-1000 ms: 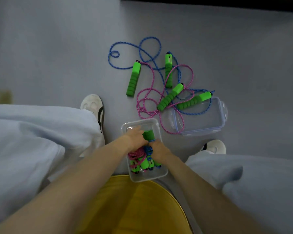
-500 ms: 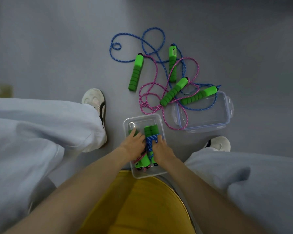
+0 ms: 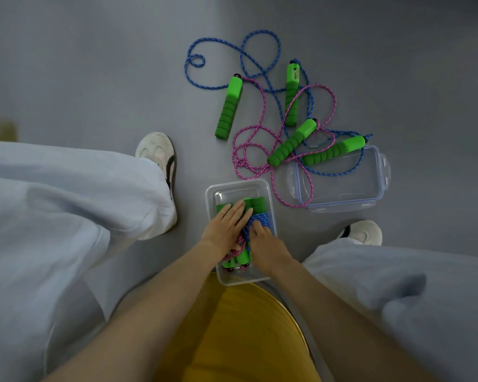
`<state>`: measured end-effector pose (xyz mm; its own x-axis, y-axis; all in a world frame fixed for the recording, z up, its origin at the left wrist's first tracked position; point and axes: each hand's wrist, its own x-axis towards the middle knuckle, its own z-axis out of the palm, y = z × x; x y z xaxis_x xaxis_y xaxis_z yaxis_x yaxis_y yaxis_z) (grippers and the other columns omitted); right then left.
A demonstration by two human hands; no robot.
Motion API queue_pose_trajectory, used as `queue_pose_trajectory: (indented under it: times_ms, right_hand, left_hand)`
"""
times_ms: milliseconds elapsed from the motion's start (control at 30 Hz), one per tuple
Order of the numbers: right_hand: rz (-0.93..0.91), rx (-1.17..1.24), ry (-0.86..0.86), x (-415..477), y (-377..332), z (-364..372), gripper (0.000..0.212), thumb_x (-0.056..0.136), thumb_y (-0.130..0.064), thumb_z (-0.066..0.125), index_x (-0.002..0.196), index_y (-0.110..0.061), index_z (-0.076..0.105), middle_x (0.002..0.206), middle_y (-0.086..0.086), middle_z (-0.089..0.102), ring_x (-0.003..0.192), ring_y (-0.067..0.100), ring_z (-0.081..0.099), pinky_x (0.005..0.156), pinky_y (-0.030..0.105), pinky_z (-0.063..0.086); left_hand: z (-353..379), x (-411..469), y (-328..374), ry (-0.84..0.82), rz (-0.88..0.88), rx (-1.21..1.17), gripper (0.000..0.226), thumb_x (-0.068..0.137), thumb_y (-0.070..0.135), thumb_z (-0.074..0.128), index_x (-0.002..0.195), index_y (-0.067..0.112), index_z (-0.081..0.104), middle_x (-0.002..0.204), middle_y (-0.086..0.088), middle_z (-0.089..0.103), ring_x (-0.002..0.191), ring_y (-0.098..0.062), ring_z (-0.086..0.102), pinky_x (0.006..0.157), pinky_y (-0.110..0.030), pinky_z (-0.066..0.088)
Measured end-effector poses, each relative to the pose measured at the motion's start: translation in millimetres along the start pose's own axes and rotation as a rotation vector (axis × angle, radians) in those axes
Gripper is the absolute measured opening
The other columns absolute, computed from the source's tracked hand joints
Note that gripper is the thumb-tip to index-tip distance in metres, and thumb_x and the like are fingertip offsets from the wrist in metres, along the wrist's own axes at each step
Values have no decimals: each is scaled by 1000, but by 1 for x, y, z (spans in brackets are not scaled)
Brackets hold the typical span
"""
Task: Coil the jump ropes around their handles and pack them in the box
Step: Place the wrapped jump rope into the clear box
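Your left hand (image 3: pixel 226 226): flat, fingers straight, pressing on the pink bundle (image 3: pixel 229 256); it grips nothing.
Box (image 3: pixel 236 185): on the floor between your feet, holding both wound ropes.
Your right hand (image 3: pixel 267 244): fingers rest on the blue bundle (image 3: pixel 261 218), not gripping.
Loose jump ropes (image 3: pixel 290 143): tangled at 12 o'clock from the box.
Lid (image 3: pixel 342 188): at 2 o'clock.

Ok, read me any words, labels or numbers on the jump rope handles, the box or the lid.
No text here can be read.
On the far green handle: a small dark mark near its top, too small to read.
On the box and the lid: no lettering shows.
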<state>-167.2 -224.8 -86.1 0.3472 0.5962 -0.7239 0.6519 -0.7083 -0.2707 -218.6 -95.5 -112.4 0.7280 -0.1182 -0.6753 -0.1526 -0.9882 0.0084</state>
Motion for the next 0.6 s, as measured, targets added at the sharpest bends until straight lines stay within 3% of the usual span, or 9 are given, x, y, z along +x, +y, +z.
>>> queue_pose_trajectory:
  times_ms: [133, 267, 333, 467, 600]
  right_hand:
    - [-6, -6, -7, -1, 0, 1, 52, 92, -5, 47, 140, 2, 29, 143, 15, 24, 118, 27, 41, 90, 38, 48]
    - [9, -6, -7, 1, -3, -3, 45, 92, -7, 49, 134, 3, 36, 136, 16, 30, 113, 27, 43, 88, 38, 49]
    - [4, -5, -14, 1, -3, -3, 43, 92, -8, 50, 132, 3, 38, 135, 16, 31, 112, 28, 43, 88, 38, 49]
    - [-9, -7, -6, 0, -2, -1, 47, 93, -9, 50, 135, 3, 34, 136, 15, 30, 113, 27, 42, 91, 39, 49]
    - [-12, 6, 5, -2, -1, -1, 54, 93, -12, 50, 141, 1, 28, 141, 15, 25, 118, 27, 40, 95, 40, 47]
  left_hand:
    - [5, -15, 5, 80, -113, -51, 78, 101, 23, 38, 140, -1, -25, 153, -22, -22, 143, -35, -18, 114, -44, -11]
    - [2, -20, 10, -12, -252, -91, 112, 87, 64, 41, 136, -11, -27, 146, -33, -26, 141, -42, -17, 112, -48, -11]
    - [1, -19, 16, -32, -275, -84, 118, 83, 70, 40, 136, -11, -28, 145, -34, -28, 140, -43, -20, 109, -49, -14]
    - [4, -2, 25, -16, -291, -230, 112, 89, 50, 53, 134, -5, -34, 147, -26, -32, 141, -37, -22, 112, -45, -10]
    - [4, 15, 21, -50, -216, -375, 127, 77, 39, 73, 134, -1, -33, 151, -18, -31, 142, -31, -24, 119, -42, 1]
